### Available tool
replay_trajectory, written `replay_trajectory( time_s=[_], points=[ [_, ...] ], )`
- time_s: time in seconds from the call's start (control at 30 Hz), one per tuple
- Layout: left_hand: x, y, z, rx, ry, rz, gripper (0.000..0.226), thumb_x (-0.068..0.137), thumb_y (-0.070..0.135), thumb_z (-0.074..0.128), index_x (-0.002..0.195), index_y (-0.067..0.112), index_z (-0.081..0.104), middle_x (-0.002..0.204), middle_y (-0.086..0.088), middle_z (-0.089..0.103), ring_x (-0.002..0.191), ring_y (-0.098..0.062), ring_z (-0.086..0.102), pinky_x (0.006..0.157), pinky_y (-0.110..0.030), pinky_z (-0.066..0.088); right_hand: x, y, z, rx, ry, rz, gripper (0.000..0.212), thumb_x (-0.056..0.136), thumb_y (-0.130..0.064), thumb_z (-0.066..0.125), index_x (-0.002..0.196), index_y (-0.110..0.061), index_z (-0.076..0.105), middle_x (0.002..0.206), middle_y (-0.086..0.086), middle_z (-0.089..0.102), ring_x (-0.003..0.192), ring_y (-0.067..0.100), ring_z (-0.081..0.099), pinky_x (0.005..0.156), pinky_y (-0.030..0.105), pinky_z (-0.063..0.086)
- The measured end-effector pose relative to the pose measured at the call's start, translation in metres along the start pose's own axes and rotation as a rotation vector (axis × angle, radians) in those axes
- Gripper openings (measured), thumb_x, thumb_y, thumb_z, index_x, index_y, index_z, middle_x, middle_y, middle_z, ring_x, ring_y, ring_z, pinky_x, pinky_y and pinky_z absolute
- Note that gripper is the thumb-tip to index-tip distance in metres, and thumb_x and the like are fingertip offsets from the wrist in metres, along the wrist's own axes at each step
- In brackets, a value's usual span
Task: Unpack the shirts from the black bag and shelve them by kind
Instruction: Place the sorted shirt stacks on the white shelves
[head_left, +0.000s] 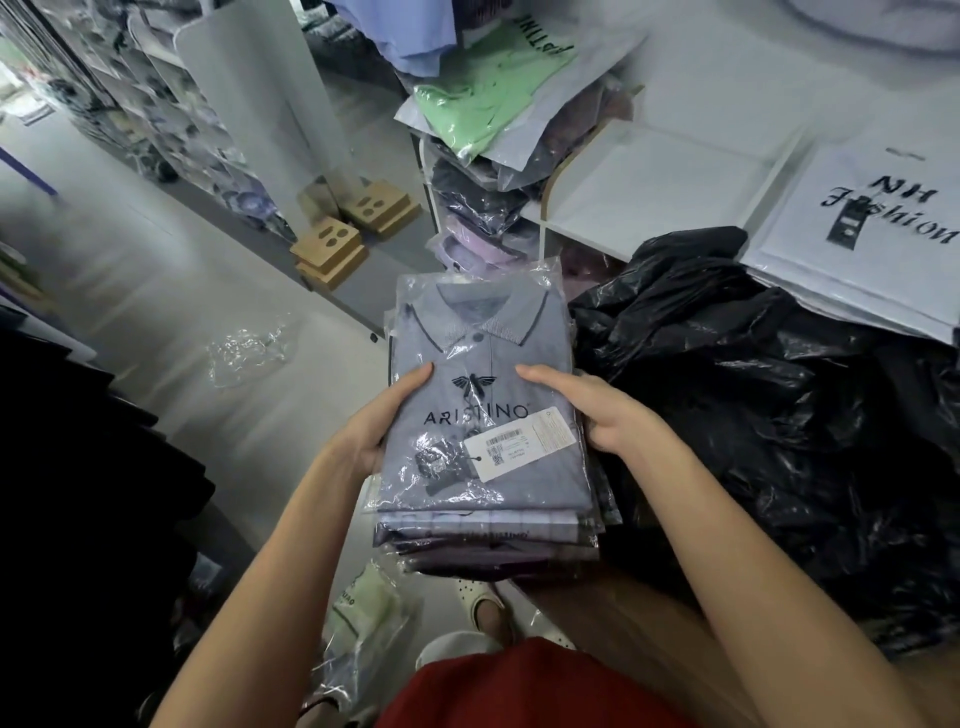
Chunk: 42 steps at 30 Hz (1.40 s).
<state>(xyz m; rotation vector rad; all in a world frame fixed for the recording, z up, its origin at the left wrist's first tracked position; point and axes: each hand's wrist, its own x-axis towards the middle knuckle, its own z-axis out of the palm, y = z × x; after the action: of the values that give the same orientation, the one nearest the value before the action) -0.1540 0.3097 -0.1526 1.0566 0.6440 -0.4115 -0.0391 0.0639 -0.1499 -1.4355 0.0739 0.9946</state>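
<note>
Seen from above, looking down over a person's red top and two bare forearms reaching forward.

Nearest, the left hand (382, 415) and right hand (597, 410) hold a stack of bagged shirts (488, 441) between them at about waist height, above the floor. Each grip is a side clamp: thumb laid flat on the top packet, the other fingers curled under the stack's edge and out of sight. The two hands sit level and equally near, one on each long side.

The stack's long axis runs straight away from the body, collars at the far end. The top packet is a grey polo in clear plastic, printed ARISTINO, with a white barcode tag (514, 449). Below it lie several more packets, paler and purplish.

Immediately right of the stack, almost touching it, the crumpled black bag (779, 415) slumps open.

Beyond the collar end stands the white shelf unit (545, 208), its compartments crammed with bagged shirts; a green shirt packet (483, 98) lies on top. So the shelves lie directly ahead along the stack's long axis, and a straight forward carry would likely serve.
</note>
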Motion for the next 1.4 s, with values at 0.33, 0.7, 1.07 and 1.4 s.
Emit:
replay_trajectory(
  time_s=[0.33, 0.7, 1.07, 1.4],
  points=[
    [0.011, 0.007, 0.046, 0.395, 0.144, -0.027, 0.093, 0.060, 0.081, 0.078, 0.124, 0.014, 0.070, 0.113, -0.010, 0.077, 0.106, -0.031, 0.074, 0.104, -0.049, 0.053, -0.008, 0.005, -0.045, 0.043, 0.074, 0.007, 0.061, 0.066, -0.028, 0.092, 0.118, -0.005, 0.073, 0.108, 0.013, 0.078, 0.098, 0.026, 0.077, 0.090, 0.040, 0.060],
    [0.029, 0.001, 0.085, 0.478, 0.192, 0.061, 0.087, 0.064, 0.079, 0.078, 0.118, 0.012, 0.069, 0.098, -0.004, 0.080, 0.089, -0.023, 0.078, 0.094, -0.042, 0.060, -0.017, 0.010, -0.084, 0.073, 0.121, 0.091, 0.071, 0.059, -0.037, 0.093, 0.120, -0.005, 0.073, 0.107, 0.012, 0.078, 0.097, 0.027, 0.076, 0.086, 0.040, 0.062],
    [0.022, -0.006, 0.062, 0.145, 0.025, -0.003, 0.072, 0.086, 0.056, 0.075, 0.137, 0.007, 0.062, 0.140, -0.028, 0.058, 0.128, -0.047, 0.054, 0.115, -0.063, 0.036, -0.020, 0.014, -0.063, 0.094, 0.028, 0.096, 0.058, 0.075, -0.043, 0.082, 0.119, -0.007, 0.073, 0.114, 0.013, 0.077, 0.103, 0.027, 0.074, 0.093, 0.039, 0.058],
    [-0.010, 0.044, 0.103, 0.334, -0.093, 0.118, 0.091, 0.057, 0.057, 0.093, 0.131, 0.011, 0.064, 0.123, -0.016, 0.072, 0.109, -0.033, 0.072, 0.103, -0.047, 0.053, -0.069, -0.025, -0.070, 0.156, 0.056, -0.159, 0.077, 0.030, -0.049, 0.103, 0.094, -0.012, 0.083, 0.108, 0.014, 0.078, 0.091, 0.023, 0.078, 0.073, 0.030, 0.062]
  ],
)
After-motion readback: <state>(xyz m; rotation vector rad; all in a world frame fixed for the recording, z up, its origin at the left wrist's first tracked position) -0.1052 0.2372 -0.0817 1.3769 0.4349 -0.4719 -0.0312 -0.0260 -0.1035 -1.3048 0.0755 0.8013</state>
